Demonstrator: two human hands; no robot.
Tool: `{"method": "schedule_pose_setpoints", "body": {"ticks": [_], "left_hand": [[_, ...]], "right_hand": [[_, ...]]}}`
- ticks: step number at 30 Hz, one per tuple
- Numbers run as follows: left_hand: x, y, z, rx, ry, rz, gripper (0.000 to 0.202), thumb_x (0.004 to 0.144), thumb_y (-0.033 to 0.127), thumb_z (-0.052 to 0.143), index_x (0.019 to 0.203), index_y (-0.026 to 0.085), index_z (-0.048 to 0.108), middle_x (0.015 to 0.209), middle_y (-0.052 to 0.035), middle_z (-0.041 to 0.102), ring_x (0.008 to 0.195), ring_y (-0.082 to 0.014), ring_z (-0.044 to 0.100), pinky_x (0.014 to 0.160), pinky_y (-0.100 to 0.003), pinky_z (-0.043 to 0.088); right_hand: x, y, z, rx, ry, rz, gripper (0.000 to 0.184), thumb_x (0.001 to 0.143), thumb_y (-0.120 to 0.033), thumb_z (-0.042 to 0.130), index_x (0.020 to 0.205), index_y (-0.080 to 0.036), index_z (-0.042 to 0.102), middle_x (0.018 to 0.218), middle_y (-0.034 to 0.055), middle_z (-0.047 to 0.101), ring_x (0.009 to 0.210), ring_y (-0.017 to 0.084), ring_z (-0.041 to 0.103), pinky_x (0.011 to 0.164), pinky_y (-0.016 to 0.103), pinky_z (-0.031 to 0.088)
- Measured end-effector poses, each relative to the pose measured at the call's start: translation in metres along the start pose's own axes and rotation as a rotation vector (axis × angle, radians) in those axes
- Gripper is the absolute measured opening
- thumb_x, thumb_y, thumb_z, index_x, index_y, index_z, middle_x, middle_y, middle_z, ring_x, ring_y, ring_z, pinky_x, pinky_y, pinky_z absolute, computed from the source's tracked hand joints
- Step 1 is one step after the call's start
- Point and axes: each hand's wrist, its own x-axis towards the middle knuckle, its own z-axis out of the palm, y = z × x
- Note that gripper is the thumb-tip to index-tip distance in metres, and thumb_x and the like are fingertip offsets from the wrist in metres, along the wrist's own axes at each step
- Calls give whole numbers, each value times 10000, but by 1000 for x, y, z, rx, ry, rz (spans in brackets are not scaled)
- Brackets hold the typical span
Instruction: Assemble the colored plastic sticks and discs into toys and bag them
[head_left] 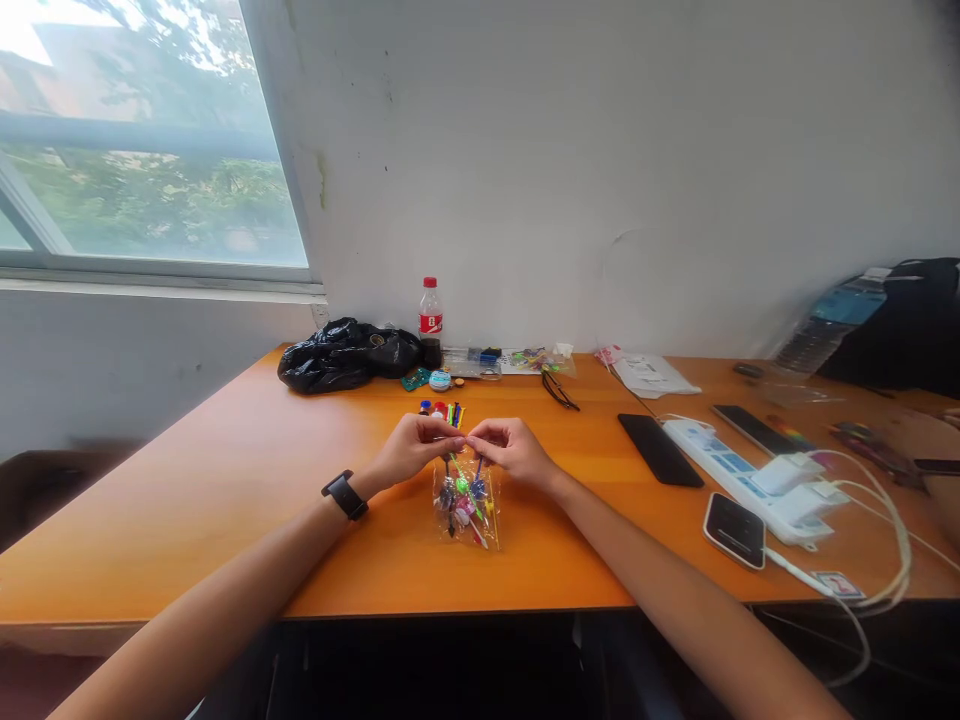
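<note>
A small clear plastic bag (467, 502) filled with colourful picks and small pieces hangs just above the orange table (225, 500). My left hand (414, 445) and my right hand (508, 447) both pinch its top edge, fingers closed, meeting at the middle. A black watch (345, 495) sits on my left wrist. Just behind my hands a few loose coloured pieces (442, 410) lie on the table.
At the back stand a black plastic bag (346, 352), a red-capped bottle (430, 310), clear boxes and papers (652, 375). To the right lie a dark phone (660, 450), a white power strip (742, 475) with chargers and cables, and another phone (735, 528).
</note>
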Motion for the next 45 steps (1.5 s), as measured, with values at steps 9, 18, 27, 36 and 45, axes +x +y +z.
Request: {"method": "schedule_pose_setpoints", "body": {"ticks": [9,18,27,36,45], "left_hand": [[6,0,-11,-17,-32,-91,388,795,466,900,786,107,752,719,-91,775,593,-138,693,609,-248,569],[8,2,-15,-42,-52,-51,382,787,452,904,851,109,747,771,-78,769,680,-150,715,690,-281,592],[8,-1,-16,-87,90,47,322,817,416,876,883,123,759,814,-71,760,723,-158,697,746,-311,583],[5,4,-14,-38,164,-26,315,780,395,903,893,111,824,799,-91,779,716,-165,689,730,-294,580],[4,-4,-4,28,4,5,372,811,470,873,949,126,843,774,-82,777,677,-170,679,699,-301,572]], "right_hand": [[6,7,-32,46,-59,74,420,740,-525,900,834,-133,782,660,44,727,539,123,616,524,244,482],[8,6,-49,68,-27,79,410,736,-503,895,844,-131,763,680,40,730,525,101,603,480,211,442],[12,12,-44,130,110,-13,254,719,-377,837,864,-169,847,718,58,764,562,127,608,543,265,494],[6,5,-33,110,160,-58,182,770,-328,760,828,-170,829,719,53,737,593,137,579,600,295,492],[4,8,-16,-34,-64,71,419,865,-579,759,862,-160,761,711,31,692,618,148,614,596,266,474]]}}
